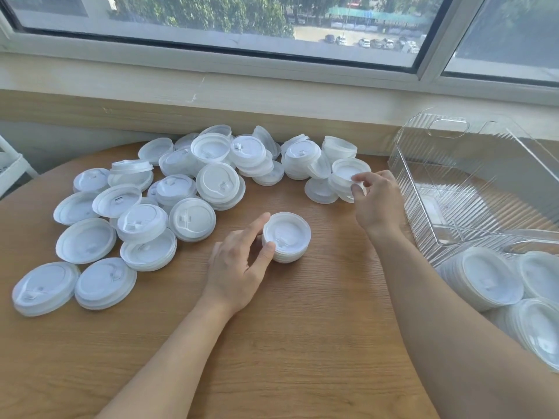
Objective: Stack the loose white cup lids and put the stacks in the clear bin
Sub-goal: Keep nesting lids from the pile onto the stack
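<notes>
— Lids: where's the next one?
— Pinched at its rim by the right hand (373,201), on the pile's near-right edge (348,176).
— And the stack (286,232)?
— Left hand (242,261) grips it, thumb and fingers curled round, toward the body and leftward of the right hand's pinch. Clear bin (453,182) sits just right of that pinch.

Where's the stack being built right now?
In the head view, the small lid stack stands near the middle of the wooden table, held by the left hand, right of the loose lid pile and left of the clear bin.
</notes>
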The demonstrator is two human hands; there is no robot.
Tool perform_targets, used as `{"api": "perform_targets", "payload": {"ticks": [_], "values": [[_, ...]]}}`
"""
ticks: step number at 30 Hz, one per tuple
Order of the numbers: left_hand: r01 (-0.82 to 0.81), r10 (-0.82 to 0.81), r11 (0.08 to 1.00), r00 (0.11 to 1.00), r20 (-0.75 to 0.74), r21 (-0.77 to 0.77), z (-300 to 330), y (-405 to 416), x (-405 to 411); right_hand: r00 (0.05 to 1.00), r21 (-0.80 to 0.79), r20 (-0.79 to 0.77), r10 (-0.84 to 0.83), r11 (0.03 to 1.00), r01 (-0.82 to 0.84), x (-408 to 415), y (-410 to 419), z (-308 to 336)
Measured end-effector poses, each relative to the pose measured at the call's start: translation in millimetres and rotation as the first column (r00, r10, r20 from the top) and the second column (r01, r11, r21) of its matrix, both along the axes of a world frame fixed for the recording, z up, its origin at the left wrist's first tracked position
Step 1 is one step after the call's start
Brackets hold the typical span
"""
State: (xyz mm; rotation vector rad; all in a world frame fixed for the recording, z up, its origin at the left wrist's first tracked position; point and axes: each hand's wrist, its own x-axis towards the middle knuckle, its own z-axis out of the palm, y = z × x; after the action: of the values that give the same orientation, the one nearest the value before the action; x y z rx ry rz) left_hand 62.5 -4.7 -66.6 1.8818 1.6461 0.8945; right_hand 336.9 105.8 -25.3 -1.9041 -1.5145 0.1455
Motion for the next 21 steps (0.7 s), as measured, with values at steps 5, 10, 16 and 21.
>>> {"api": "perform_targets", "payload": {"ticks": [5, 10, 16, 21], "values": [[0.003, -0.003, 1.000, 1.000, 0.001, 0.001, 1.7, -0.6, 0.5, 1.000, 0.102, -0.023, -0.006, 0.995, 0.008, -0.2, -12.2, -0.9], [0.001, -0.001, 1.000, 1.000, 0.007, 0.012, 2.8, -0.8, 0.5, 0.977, 0.292, -0.057, 0.205, 0.939, -0.180, -28.9, -59.5, -7.0], [0.003, -0.004, 1.000, 1.000, 0.015, 0.016, 5.0, -3.3, 1.0, 0.885, 0.328, -0.055, 0.462, 0.846, -0.421, -64.6, -113.8, -33.7], [0.008, -0.008, 1.000, 1.000, 0.025, 0.015, 3.9, -3.1, 1.3, 0.875, 0.351, -0.047, 0.482, 0.828, -0.438, -64.9, -119.5, -42.1]]}}
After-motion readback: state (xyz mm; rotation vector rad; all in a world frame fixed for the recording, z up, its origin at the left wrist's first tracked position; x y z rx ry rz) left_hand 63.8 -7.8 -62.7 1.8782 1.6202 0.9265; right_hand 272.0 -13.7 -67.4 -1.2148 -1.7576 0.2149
